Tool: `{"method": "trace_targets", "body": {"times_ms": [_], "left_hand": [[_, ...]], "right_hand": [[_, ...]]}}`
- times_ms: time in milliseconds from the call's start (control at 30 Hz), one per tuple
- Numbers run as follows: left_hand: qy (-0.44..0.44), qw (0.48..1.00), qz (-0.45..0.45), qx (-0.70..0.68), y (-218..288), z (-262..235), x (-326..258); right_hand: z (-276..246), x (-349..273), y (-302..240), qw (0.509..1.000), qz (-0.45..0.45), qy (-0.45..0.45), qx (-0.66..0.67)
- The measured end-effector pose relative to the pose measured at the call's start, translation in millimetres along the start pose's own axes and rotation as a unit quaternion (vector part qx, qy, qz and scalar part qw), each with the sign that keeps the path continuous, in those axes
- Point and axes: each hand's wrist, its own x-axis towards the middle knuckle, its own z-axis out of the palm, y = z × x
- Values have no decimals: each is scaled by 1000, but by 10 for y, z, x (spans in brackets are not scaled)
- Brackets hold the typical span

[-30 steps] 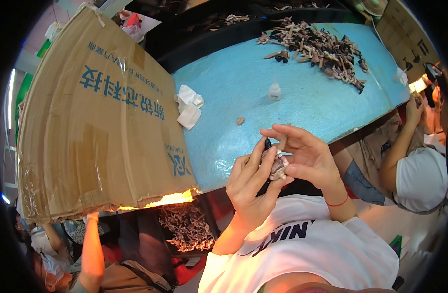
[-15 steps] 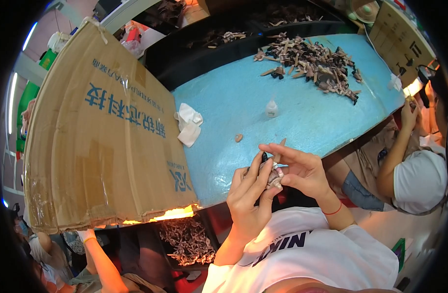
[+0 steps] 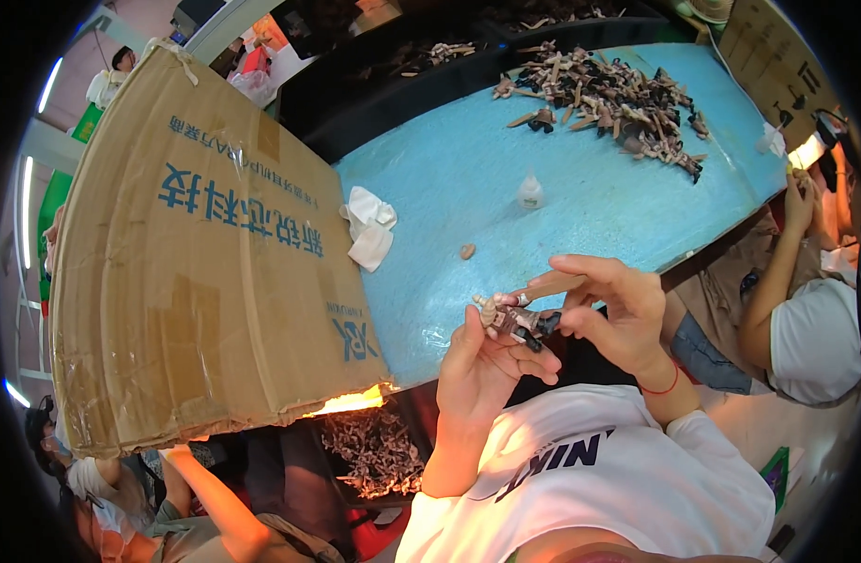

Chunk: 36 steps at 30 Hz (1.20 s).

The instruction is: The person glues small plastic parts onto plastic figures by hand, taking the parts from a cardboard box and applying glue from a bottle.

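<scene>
A small painted figurine, with a pale head end and black feet, lies across my upturned left hand. My left thumb and fingers are closed around it. At its feet end, my right hand has its thumb and fingers bent against the figurine. A flat brown blade-like part sticks out along the right fingers; where it joins the figurine is hard to make out. On the blue table beyond my hands are a small tan piece and a small translucent squeeze bottle.
A large cardboard panel stands along the left, beside crumpled white tissue. Many figurines are heaped at the back right. Below the panel is a dark bin of small parts. Other people sit at the right and lower left.
The figurine has turned from upright, feet up, to lying sideways with its feet to the right. My left hand has rolled palm-up, and my right hand has shifted right.
</scene>
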Motion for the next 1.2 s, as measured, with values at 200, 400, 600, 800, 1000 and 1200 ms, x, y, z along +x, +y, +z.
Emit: {"method": "trace_targets", "body": {"times_ms": [200, 400, 600, 800, 1000, 1200], "left_hand": [[39, 998, -43, -18, 18, -18, 12], [-24, 997, -39, -59, 0, -19, 101], [66, 984, -34, 163, 54, -96, 16], [100, 976, -32, 191, -14, -207, -145], [113, 971, -20, 210, -29, -205, -171], [126, 974, -5, 189, -63, -285, -171]], "right_hand": [[-28, 126, -122, 999, -10, 3, -53], [-40, 212, -143, 976, -113, -35, -184], [-217, 703, -21, 988, 131, -28, -71], [-449, 2149, 810, 990, 76, -29, -113], [-512, 2636, 1176, 983, 72, 67, -152], [-890, 2107, 1199, 963, 64, 11, -261]]}}
